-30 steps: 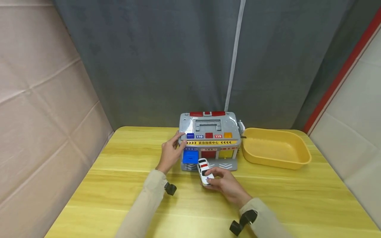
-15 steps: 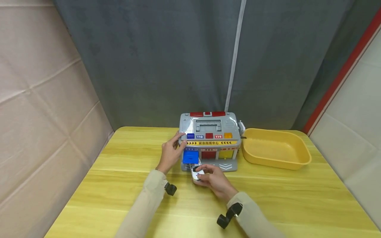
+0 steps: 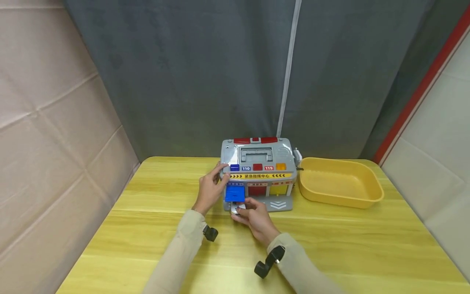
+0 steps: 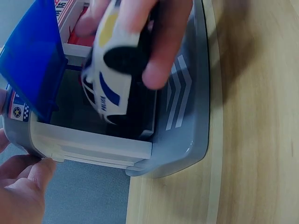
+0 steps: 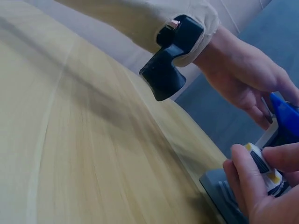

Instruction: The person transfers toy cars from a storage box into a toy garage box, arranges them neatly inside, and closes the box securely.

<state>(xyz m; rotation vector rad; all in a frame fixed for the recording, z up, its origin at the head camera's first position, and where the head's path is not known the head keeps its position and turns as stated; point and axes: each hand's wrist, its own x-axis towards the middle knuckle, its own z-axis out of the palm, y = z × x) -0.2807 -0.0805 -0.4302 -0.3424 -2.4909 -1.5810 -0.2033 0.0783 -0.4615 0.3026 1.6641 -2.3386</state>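
A grey toy garage (image 3: pixel 257 176) with red, blue and yellow parts stands near the table's back edge. Its left blue door (image 3: pixel 235 194) is raised, and the red and yellow doors beside it are down. My right hand (image 3: pixel 258 220) pinches a white toy police car (image 3: pixel 236 209) between thumb and fingers. In the left wrist view the car (image 4: pixel 110 88) is tilted, one end inside the bay below the blue door (image 4: pixel 35 60). My left hand (image 3: pixel 209 190) grips the garage's left front corner, its thumb on the front and fingers at the side. The blue door hides part of the car in the head view.
A yellow plastic tray (image 3: pixel 341 200) lies to the right of the garage. Behind the wooden table (image 3: pixel 128 245) hangs a grey curtain (image 3: pixel 205 81). A small white and grey part (image 3: pixel 298 157) sticks out of the garage's right side.
My right hand has moved the police car left and forward, from the front ramp to under the blue door. My left hand has stayed on the garage corner.
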